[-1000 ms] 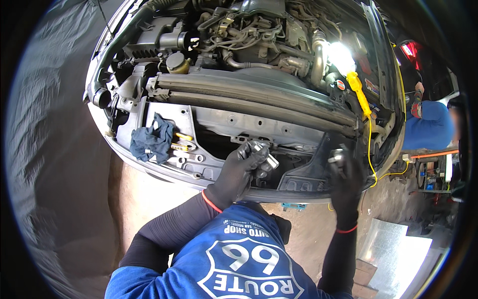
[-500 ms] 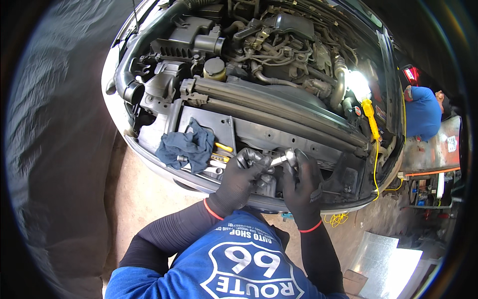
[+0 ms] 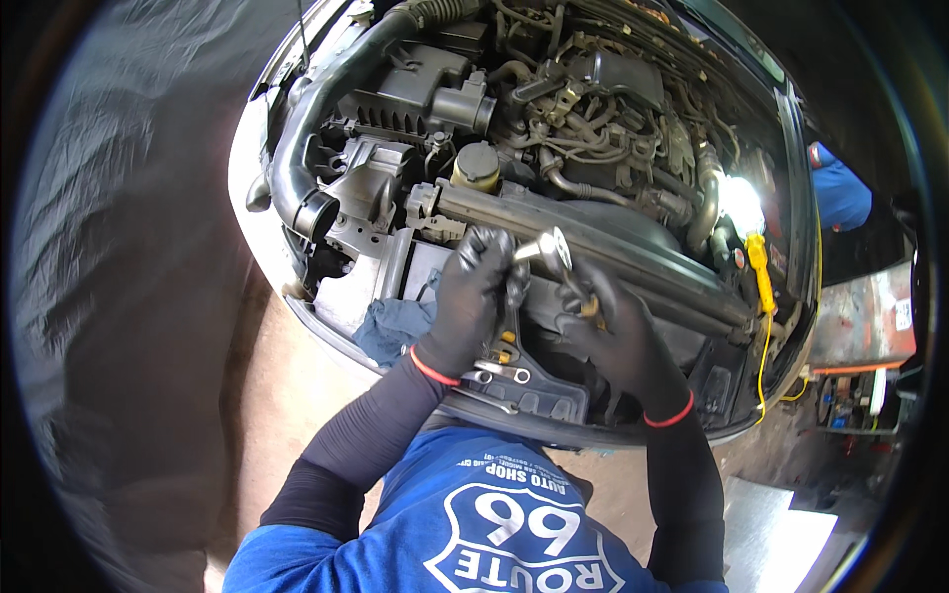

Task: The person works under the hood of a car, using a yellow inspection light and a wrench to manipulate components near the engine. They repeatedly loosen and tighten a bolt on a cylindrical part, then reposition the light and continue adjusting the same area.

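Looks like an auto repair workshop. Shows in an exposed engine (image 3: 603, 128), a lit yellow work lamp (image 3: 759, 272) near it, and wrenches (image 3: 502, 372) lying in front.

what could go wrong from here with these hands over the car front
The shiny socket tool might slip from the gloved grip of the left hand and right hand, perhaps falling into the dark opening below. The loose wrenches lie close to the left wrist, so a sweep of that arm could knock them off. The yellow cord hangs over the front edge and might get snagged.
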### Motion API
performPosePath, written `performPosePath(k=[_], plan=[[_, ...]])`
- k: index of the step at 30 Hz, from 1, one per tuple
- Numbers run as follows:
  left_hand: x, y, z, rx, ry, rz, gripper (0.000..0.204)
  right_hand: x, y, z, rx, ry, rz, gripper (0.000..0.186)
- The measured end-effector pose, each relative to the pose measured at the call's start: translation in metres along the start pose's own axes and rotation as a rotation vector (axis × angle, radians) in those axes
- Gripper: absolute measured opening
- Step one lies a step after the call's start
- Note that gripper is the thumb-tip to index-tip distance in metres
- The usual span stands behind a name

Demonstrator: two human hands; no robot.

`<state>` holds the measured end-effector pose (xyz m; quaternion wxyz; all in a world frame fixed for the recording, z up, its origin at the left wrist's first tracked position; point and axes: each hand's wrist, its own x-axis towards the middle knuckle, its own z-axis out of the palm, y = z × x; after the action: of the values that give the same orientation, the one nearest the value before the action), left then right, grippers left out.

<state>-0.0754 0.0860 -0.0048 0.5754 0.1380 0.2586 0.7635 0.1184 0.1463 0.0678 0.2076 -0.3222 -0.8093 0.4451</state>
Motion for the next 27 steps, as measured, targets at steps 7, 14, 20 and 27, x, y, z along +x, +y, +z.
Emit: performPosePath(k=[7,14,20,27], plan=[[0.110,0.039,-0.019,0.743,-0.120,0.321,0.034,0.107,0.063,-0.051,-0.354,-0.025,-0.165,0.044],[0.176,0.027,-0.028,1.015,-0.089,-0.063,0.038,0.170,0.112,-0.058,-0.573,-0.081,-0.315,0.040],[0.183,0.018,-0.034,1.144,-0.082,-0.069,0.037,0.162,0.100,-0.051,-0.576,-0.178,-0.183,0.051],[0.179,0.006,-0.037,1.236,-0.066,0.008,0.040,0.112,0.086,-0.009,-0.002,-0.244,0.059,0.064]])
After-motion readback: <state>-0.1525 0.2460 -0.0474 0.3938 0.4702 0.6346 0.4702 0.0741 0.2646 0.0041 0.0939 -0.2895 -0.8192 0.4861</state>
